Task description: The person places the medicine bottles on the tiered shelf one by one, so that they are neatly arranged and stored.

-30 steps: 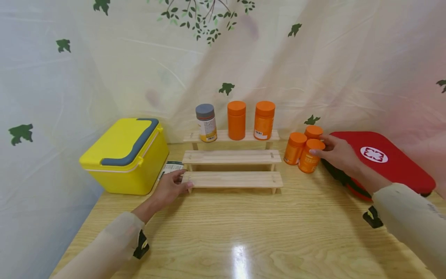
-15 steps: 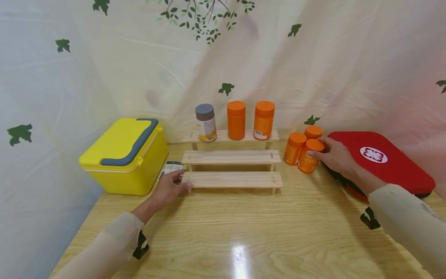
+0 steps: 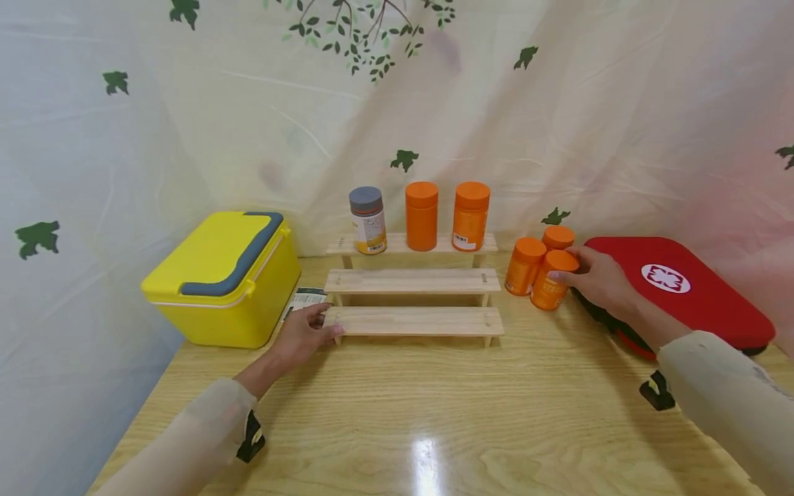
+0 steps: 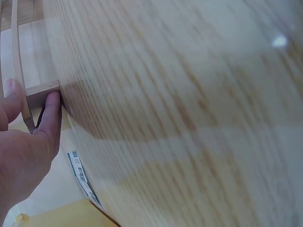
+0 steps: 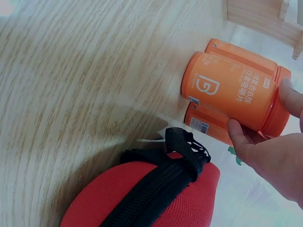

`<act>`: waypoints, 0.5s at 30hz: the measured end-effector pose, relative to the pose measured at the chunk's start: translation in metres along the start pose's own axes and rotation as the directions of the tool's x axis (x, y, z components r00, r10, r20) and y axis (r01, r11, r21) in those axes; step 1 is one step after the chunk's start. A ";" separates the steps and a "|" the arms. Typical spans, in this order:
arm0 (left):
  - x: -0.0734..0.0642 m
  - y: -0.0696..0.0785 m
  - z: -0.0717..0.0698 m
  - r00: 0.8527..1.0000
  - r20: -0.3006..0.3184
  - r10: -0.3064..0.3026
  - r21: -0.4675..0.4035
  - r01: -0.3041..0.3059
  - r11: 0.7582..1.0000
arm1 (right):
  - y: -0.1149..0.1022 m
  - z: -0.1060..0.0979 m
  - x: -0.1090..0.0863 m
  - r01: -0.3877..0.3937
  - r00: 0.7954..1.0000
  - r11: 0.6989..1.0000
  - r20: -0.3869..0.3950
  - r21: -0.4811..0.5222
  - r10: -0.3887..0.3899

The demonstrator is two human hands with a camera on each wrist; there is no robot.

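- Pinching the lid end of the front orange bottle [image 3: 547, 288], the right hand [image 3: 600, 277] has thumb and fingers closed about it; the bottle is upright, right of the rack, and whether its base touches the wood is hard to tell.
- Close behind it stand the left orange bottle [image 3: 523, 267] and the far orange bottle [image 3: 559, 236], the latter mostly hidden; contact among the three is unclear.
- The left hand [image 3: 299, 337] grips the left end of the near tier of the wooden rack [image 3: 413, 321], thumb on top, a finger against the leg.
- On the rack's far tier stand a grey-lidded bottle [image 3: 369, 226] and two orange ones; their fronts are partly unreadable.
- A strip of tabletop [image 3: 403, 406] separates rack and front bottle; more stretches nearward between the forearms, its near edge cut off.
- The red case [image 3: 713, 293] lies just right of the right hand, partly covered by the forearm.
- At far left sits a yellow box [image 3: 214, 258], a printed card [image 3: 307, 297] partly hidden beside it.
- Against a second ago, both grips match; the right sleeve sits slightly farther left.
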State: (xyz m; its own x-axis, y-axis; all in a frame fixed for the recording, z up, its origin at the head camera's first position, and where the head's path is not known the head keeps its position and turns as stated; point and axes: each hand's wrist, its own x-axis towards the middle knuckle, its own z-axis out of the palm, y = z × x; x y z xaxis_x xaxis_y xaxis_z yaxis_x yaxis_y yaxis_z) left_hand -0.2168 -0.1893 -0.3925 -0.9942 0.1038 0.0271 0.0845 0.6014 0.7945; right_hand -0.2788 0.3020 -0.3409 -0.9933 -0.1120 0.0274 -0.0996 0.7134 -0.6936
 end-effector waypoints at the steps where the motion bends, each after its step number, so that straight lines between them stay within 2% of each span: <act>1: 0.000 0.000 0.000 1.000 -0.001 0.000 0.001 0.000 1.000 | 0.000 -0.001 0.000 -0.003 1.000 1.000 -0.002 0.000 0.003; 7: 0.001 0.001 0.000 1.000 -0.002 -0.011 0.008 0.011 1.000 | -0.003 -0.010 -0.006 -0.003 1.000 1.000 -0.010 -0.004 0.003; 15: 0.000 0.001 0.000 1.000 0.000 -0.014 0.011 0.014 1.000 | -0.013 -0.033 -0.027 0.059 0.997 0.998 -0.048 0.024 -0.058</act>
State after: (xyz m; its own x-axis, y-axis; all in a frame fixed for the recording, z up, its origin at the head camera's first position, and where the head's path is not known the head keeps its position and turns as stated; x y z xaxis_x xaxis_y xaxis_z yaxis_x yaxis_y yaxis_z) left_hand -0.2165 -0.1890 -0.3916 -0.9953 0.0953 0.0160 0.0712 0.6118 0.7878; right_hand -0.2523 0.3187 -0.3086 -0.9875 -0.1197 0.1025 -0.1569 0.6887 -0.7078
